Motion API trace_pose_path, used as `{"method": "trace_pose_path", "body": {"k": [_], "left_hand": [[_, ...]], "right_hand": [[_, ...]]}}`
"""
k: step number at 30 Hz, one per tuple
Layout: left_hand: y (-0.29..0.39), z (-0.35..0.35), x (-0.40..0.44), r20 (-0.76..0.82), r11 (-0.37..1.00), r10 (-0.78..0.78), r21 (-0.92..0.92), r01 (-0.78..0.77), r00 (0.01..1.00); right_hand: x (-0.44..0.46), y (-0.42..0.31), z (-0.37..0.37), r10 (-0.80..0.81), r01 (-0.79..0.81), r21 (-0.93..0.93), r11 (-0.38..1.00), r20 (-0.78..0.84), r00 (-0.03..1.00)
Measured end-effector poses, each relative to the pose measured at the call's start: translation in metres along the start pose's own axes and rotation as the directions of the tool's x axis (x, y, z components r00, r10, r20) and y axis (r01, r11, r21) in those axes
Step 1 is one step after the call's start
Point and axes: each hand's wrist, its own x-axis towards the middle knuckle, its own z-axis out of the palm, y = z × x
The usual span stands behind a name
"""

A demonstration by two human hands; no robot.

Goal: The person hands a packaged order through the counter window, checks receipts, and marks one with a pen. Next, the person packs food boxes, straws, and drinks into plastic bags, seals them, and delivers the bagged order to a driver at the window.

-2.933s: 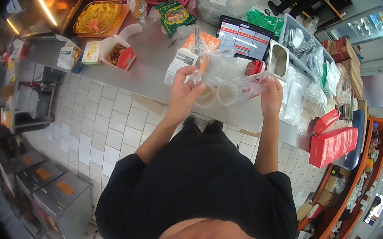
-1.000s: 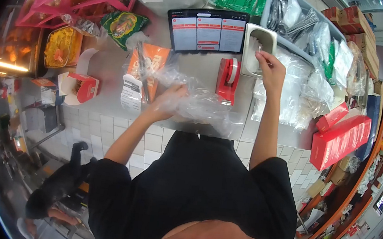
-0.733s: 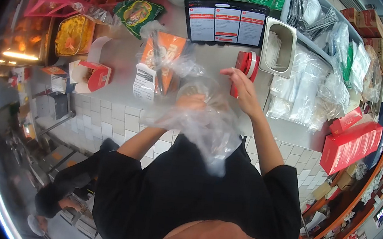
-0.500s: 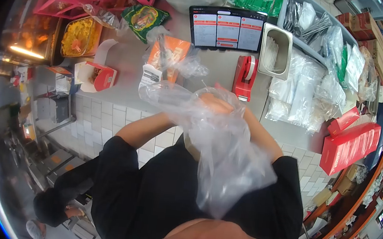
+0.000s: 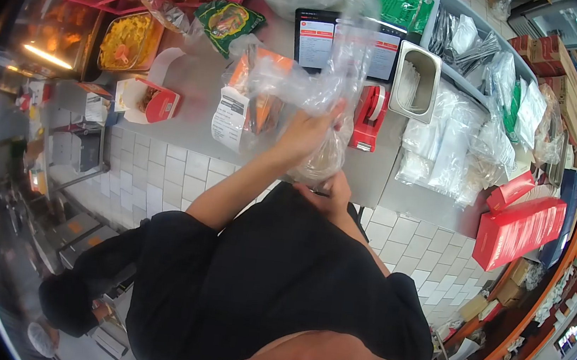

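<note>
Over the counter's front edge I hold a clear plastic bag [image 5: 323,157] with something rounded inside; its contents are hard to make out. My left hand [image 5: 306,138] is closed around the gathered upper part of the bag, whose loose end reaches up across the tablet [image 5: 315,41]. Lower down, my right hand [image 5: 332,193] is closed at the bag's bottom. Just left of the bag stands an orange box [image 5: 267,103] in clear plastic, with a printed receipt [image 5: 230,118] on its front. A red tape dispenser [image 5: 369,118] stands to the right.
A red-and-white food box [image 5: 163,105] stands open at the left, near a tray of yellow food [image 5: 130,41]. Farther right are a metal container [image 5: 416,81], packs of clear bags [image 5: 443,137] and a red carton [image 5: 521,231]. Another person [image 5: 68,301] is at lower left.
The bag, which hung down in front of my body, now extends upward over the counter. My left hand has moved up its neck, and my right hand has dropped to its base.
</note>
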Motion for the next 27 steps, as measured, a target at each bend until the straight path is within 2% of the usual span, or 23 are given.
{"method": "trace_pose_path", "body": {"k": [1, 2, 3, 4, 5, 7, 8, 9, 11, 13, 14, 15, 16, 18, 19, 21, 24, 27], "left_hand": [[-0.011, -0.005, 0.006, 0.075, 0.996, -0.084, -0.027, 0.086, 0.994], [-0.027, -0.021, 0.02, 0.214, 0.982, -0.084, -0.148, 0.118, 0.973], [-0.05, -0.047, 0.035, 0.345, 0.949, -0.073, -0.263, 0.171, 0.936], [-0.064, -0.062, 0.042, 0.465, 0.899, -0.048, -0.365, 0.241, 0.884], [-0.072, -0.063, 0.04, 0.412, 0.92, -0.09, -0.315, 0.234, 0.907], [-0.087, -0.057, 0.04, 0.305, 0.952, -0.155, -0.209, 0.225, 0.94], [-0.094, -0.055, 0.04, 0.222, 0.999, 0.022, -0.038, -0.014, 0.975], [-0.101, -0.053, 0.038, 0.174, 0.959, 0.212, 0.15, -0.239, 0.962], [-0.11, -0.055, 0.032, 0.178, 0.808, 0.379, 0.415, -0.418, 0.908], [-0.11, -0.069, 0.021, 0.194, 0.751, 0.32, 0.545, -0.373, 0.927], [-0.106, -0.074, 0.015, 0.2, 0.724, 0.282, 0.597, -0.345, 0.938], [-0.094, -0.074, 0.01, 0.205, 0.714, 0.231, 0.628, -0.309, 0.951], [-0.096, -0.075, 0.009, 0.197, 0.757, 0.247, 0.571, -0.316, 0.949], [-0.1, -0.078, 0.008, 0.181, 0.83, 0.28, 0.448, -0.333, 0.943], [-0.127, -0.095, 0.008, 0.117, 0.859, 0.256, 0.428, -0.281, 0.96], [-0.1, -0.078, 0.006, 0.206, 0.546, 0.592, 0.609, -0.576, 0.779], [-0.11, -0.084, 0.002, 0.15, 0.601, 0.613, 0.549, -0.581, 0.776], [-0.112, -0.079, -0.004, 0.11, 0.609, 0.608, 0.571, -0.551, 0.786]], "right_hand": [[-0.015, 0.021, -0.003, 0.142, -0.15, 0.069, 0.986, 0.106, 0.984], [-0.026, 0.04, -0.007, 0.269, -0.3, 0.123, 0.946, 0.219, 0.938], [-0.032, 0.055, -0.012, 0.358, -0.397, 0.319, 0.861, 0.177, 0.917], [-0.029, 0.057, -0.013, 0.419, -0.445, 0.381, 0.81, 0.155, 0.895], [-0.026, 0.059, -0.014, 0.478, -0.483, 0.445, 0.754, 0.132, 0.868], [0.012, 0.038, -0.027, 0.519, -0.516, 0.315, 0.796, 0.081, 0.851], [0.023, 0.035, -0.027, 0.505, -0.511, 0.287, 0.811, 0.098, 0.857], [0.032, 0.033, -0.025, 0.493, -0.506, 0.258, 0.823, 0.118, 0.862], [0.038, 0.04, -0.019, 0.445, -0.458, 0.253, 0.852, 0.109, 0.889], [0.037, 0.049, -0.012, 0.367, -0.365, 0.301, 0.881, 0.052, 0.929], [0.038, 0.051, -0.012, 0.417, -0.43, 0.365, 0.826, 0.119, 0.901], [0.043, 0.052, -0.014, 0.458, -0.491, 0.422, 0.762, 0.185, 0.869], [0.047, 0.052, -0.017, 0.493, -0.551, 0.472, 0.688, 0.253, 0.833], [0.055, 0.056, -0.015, 0.496, -0.538, 0.461, 0.706, 0.22, 0.84], [0.057, 0.061, -0.01, 0.481, -0.507, 0.474, 0.72, 0.185, 0.857], [0.069, 0.056, -0.01, 0.502, -0.501, 0.504, 0.703, 0.147, 0.852], [0.08, 0.059, -0.013, 0.456, -0.503, 0.462, 0.73, 0.218, 0.863], [0.085, 0.066, -0.008, 0.459, -0.53, 0.476, 0.701, 0.267, 0.847]]}}
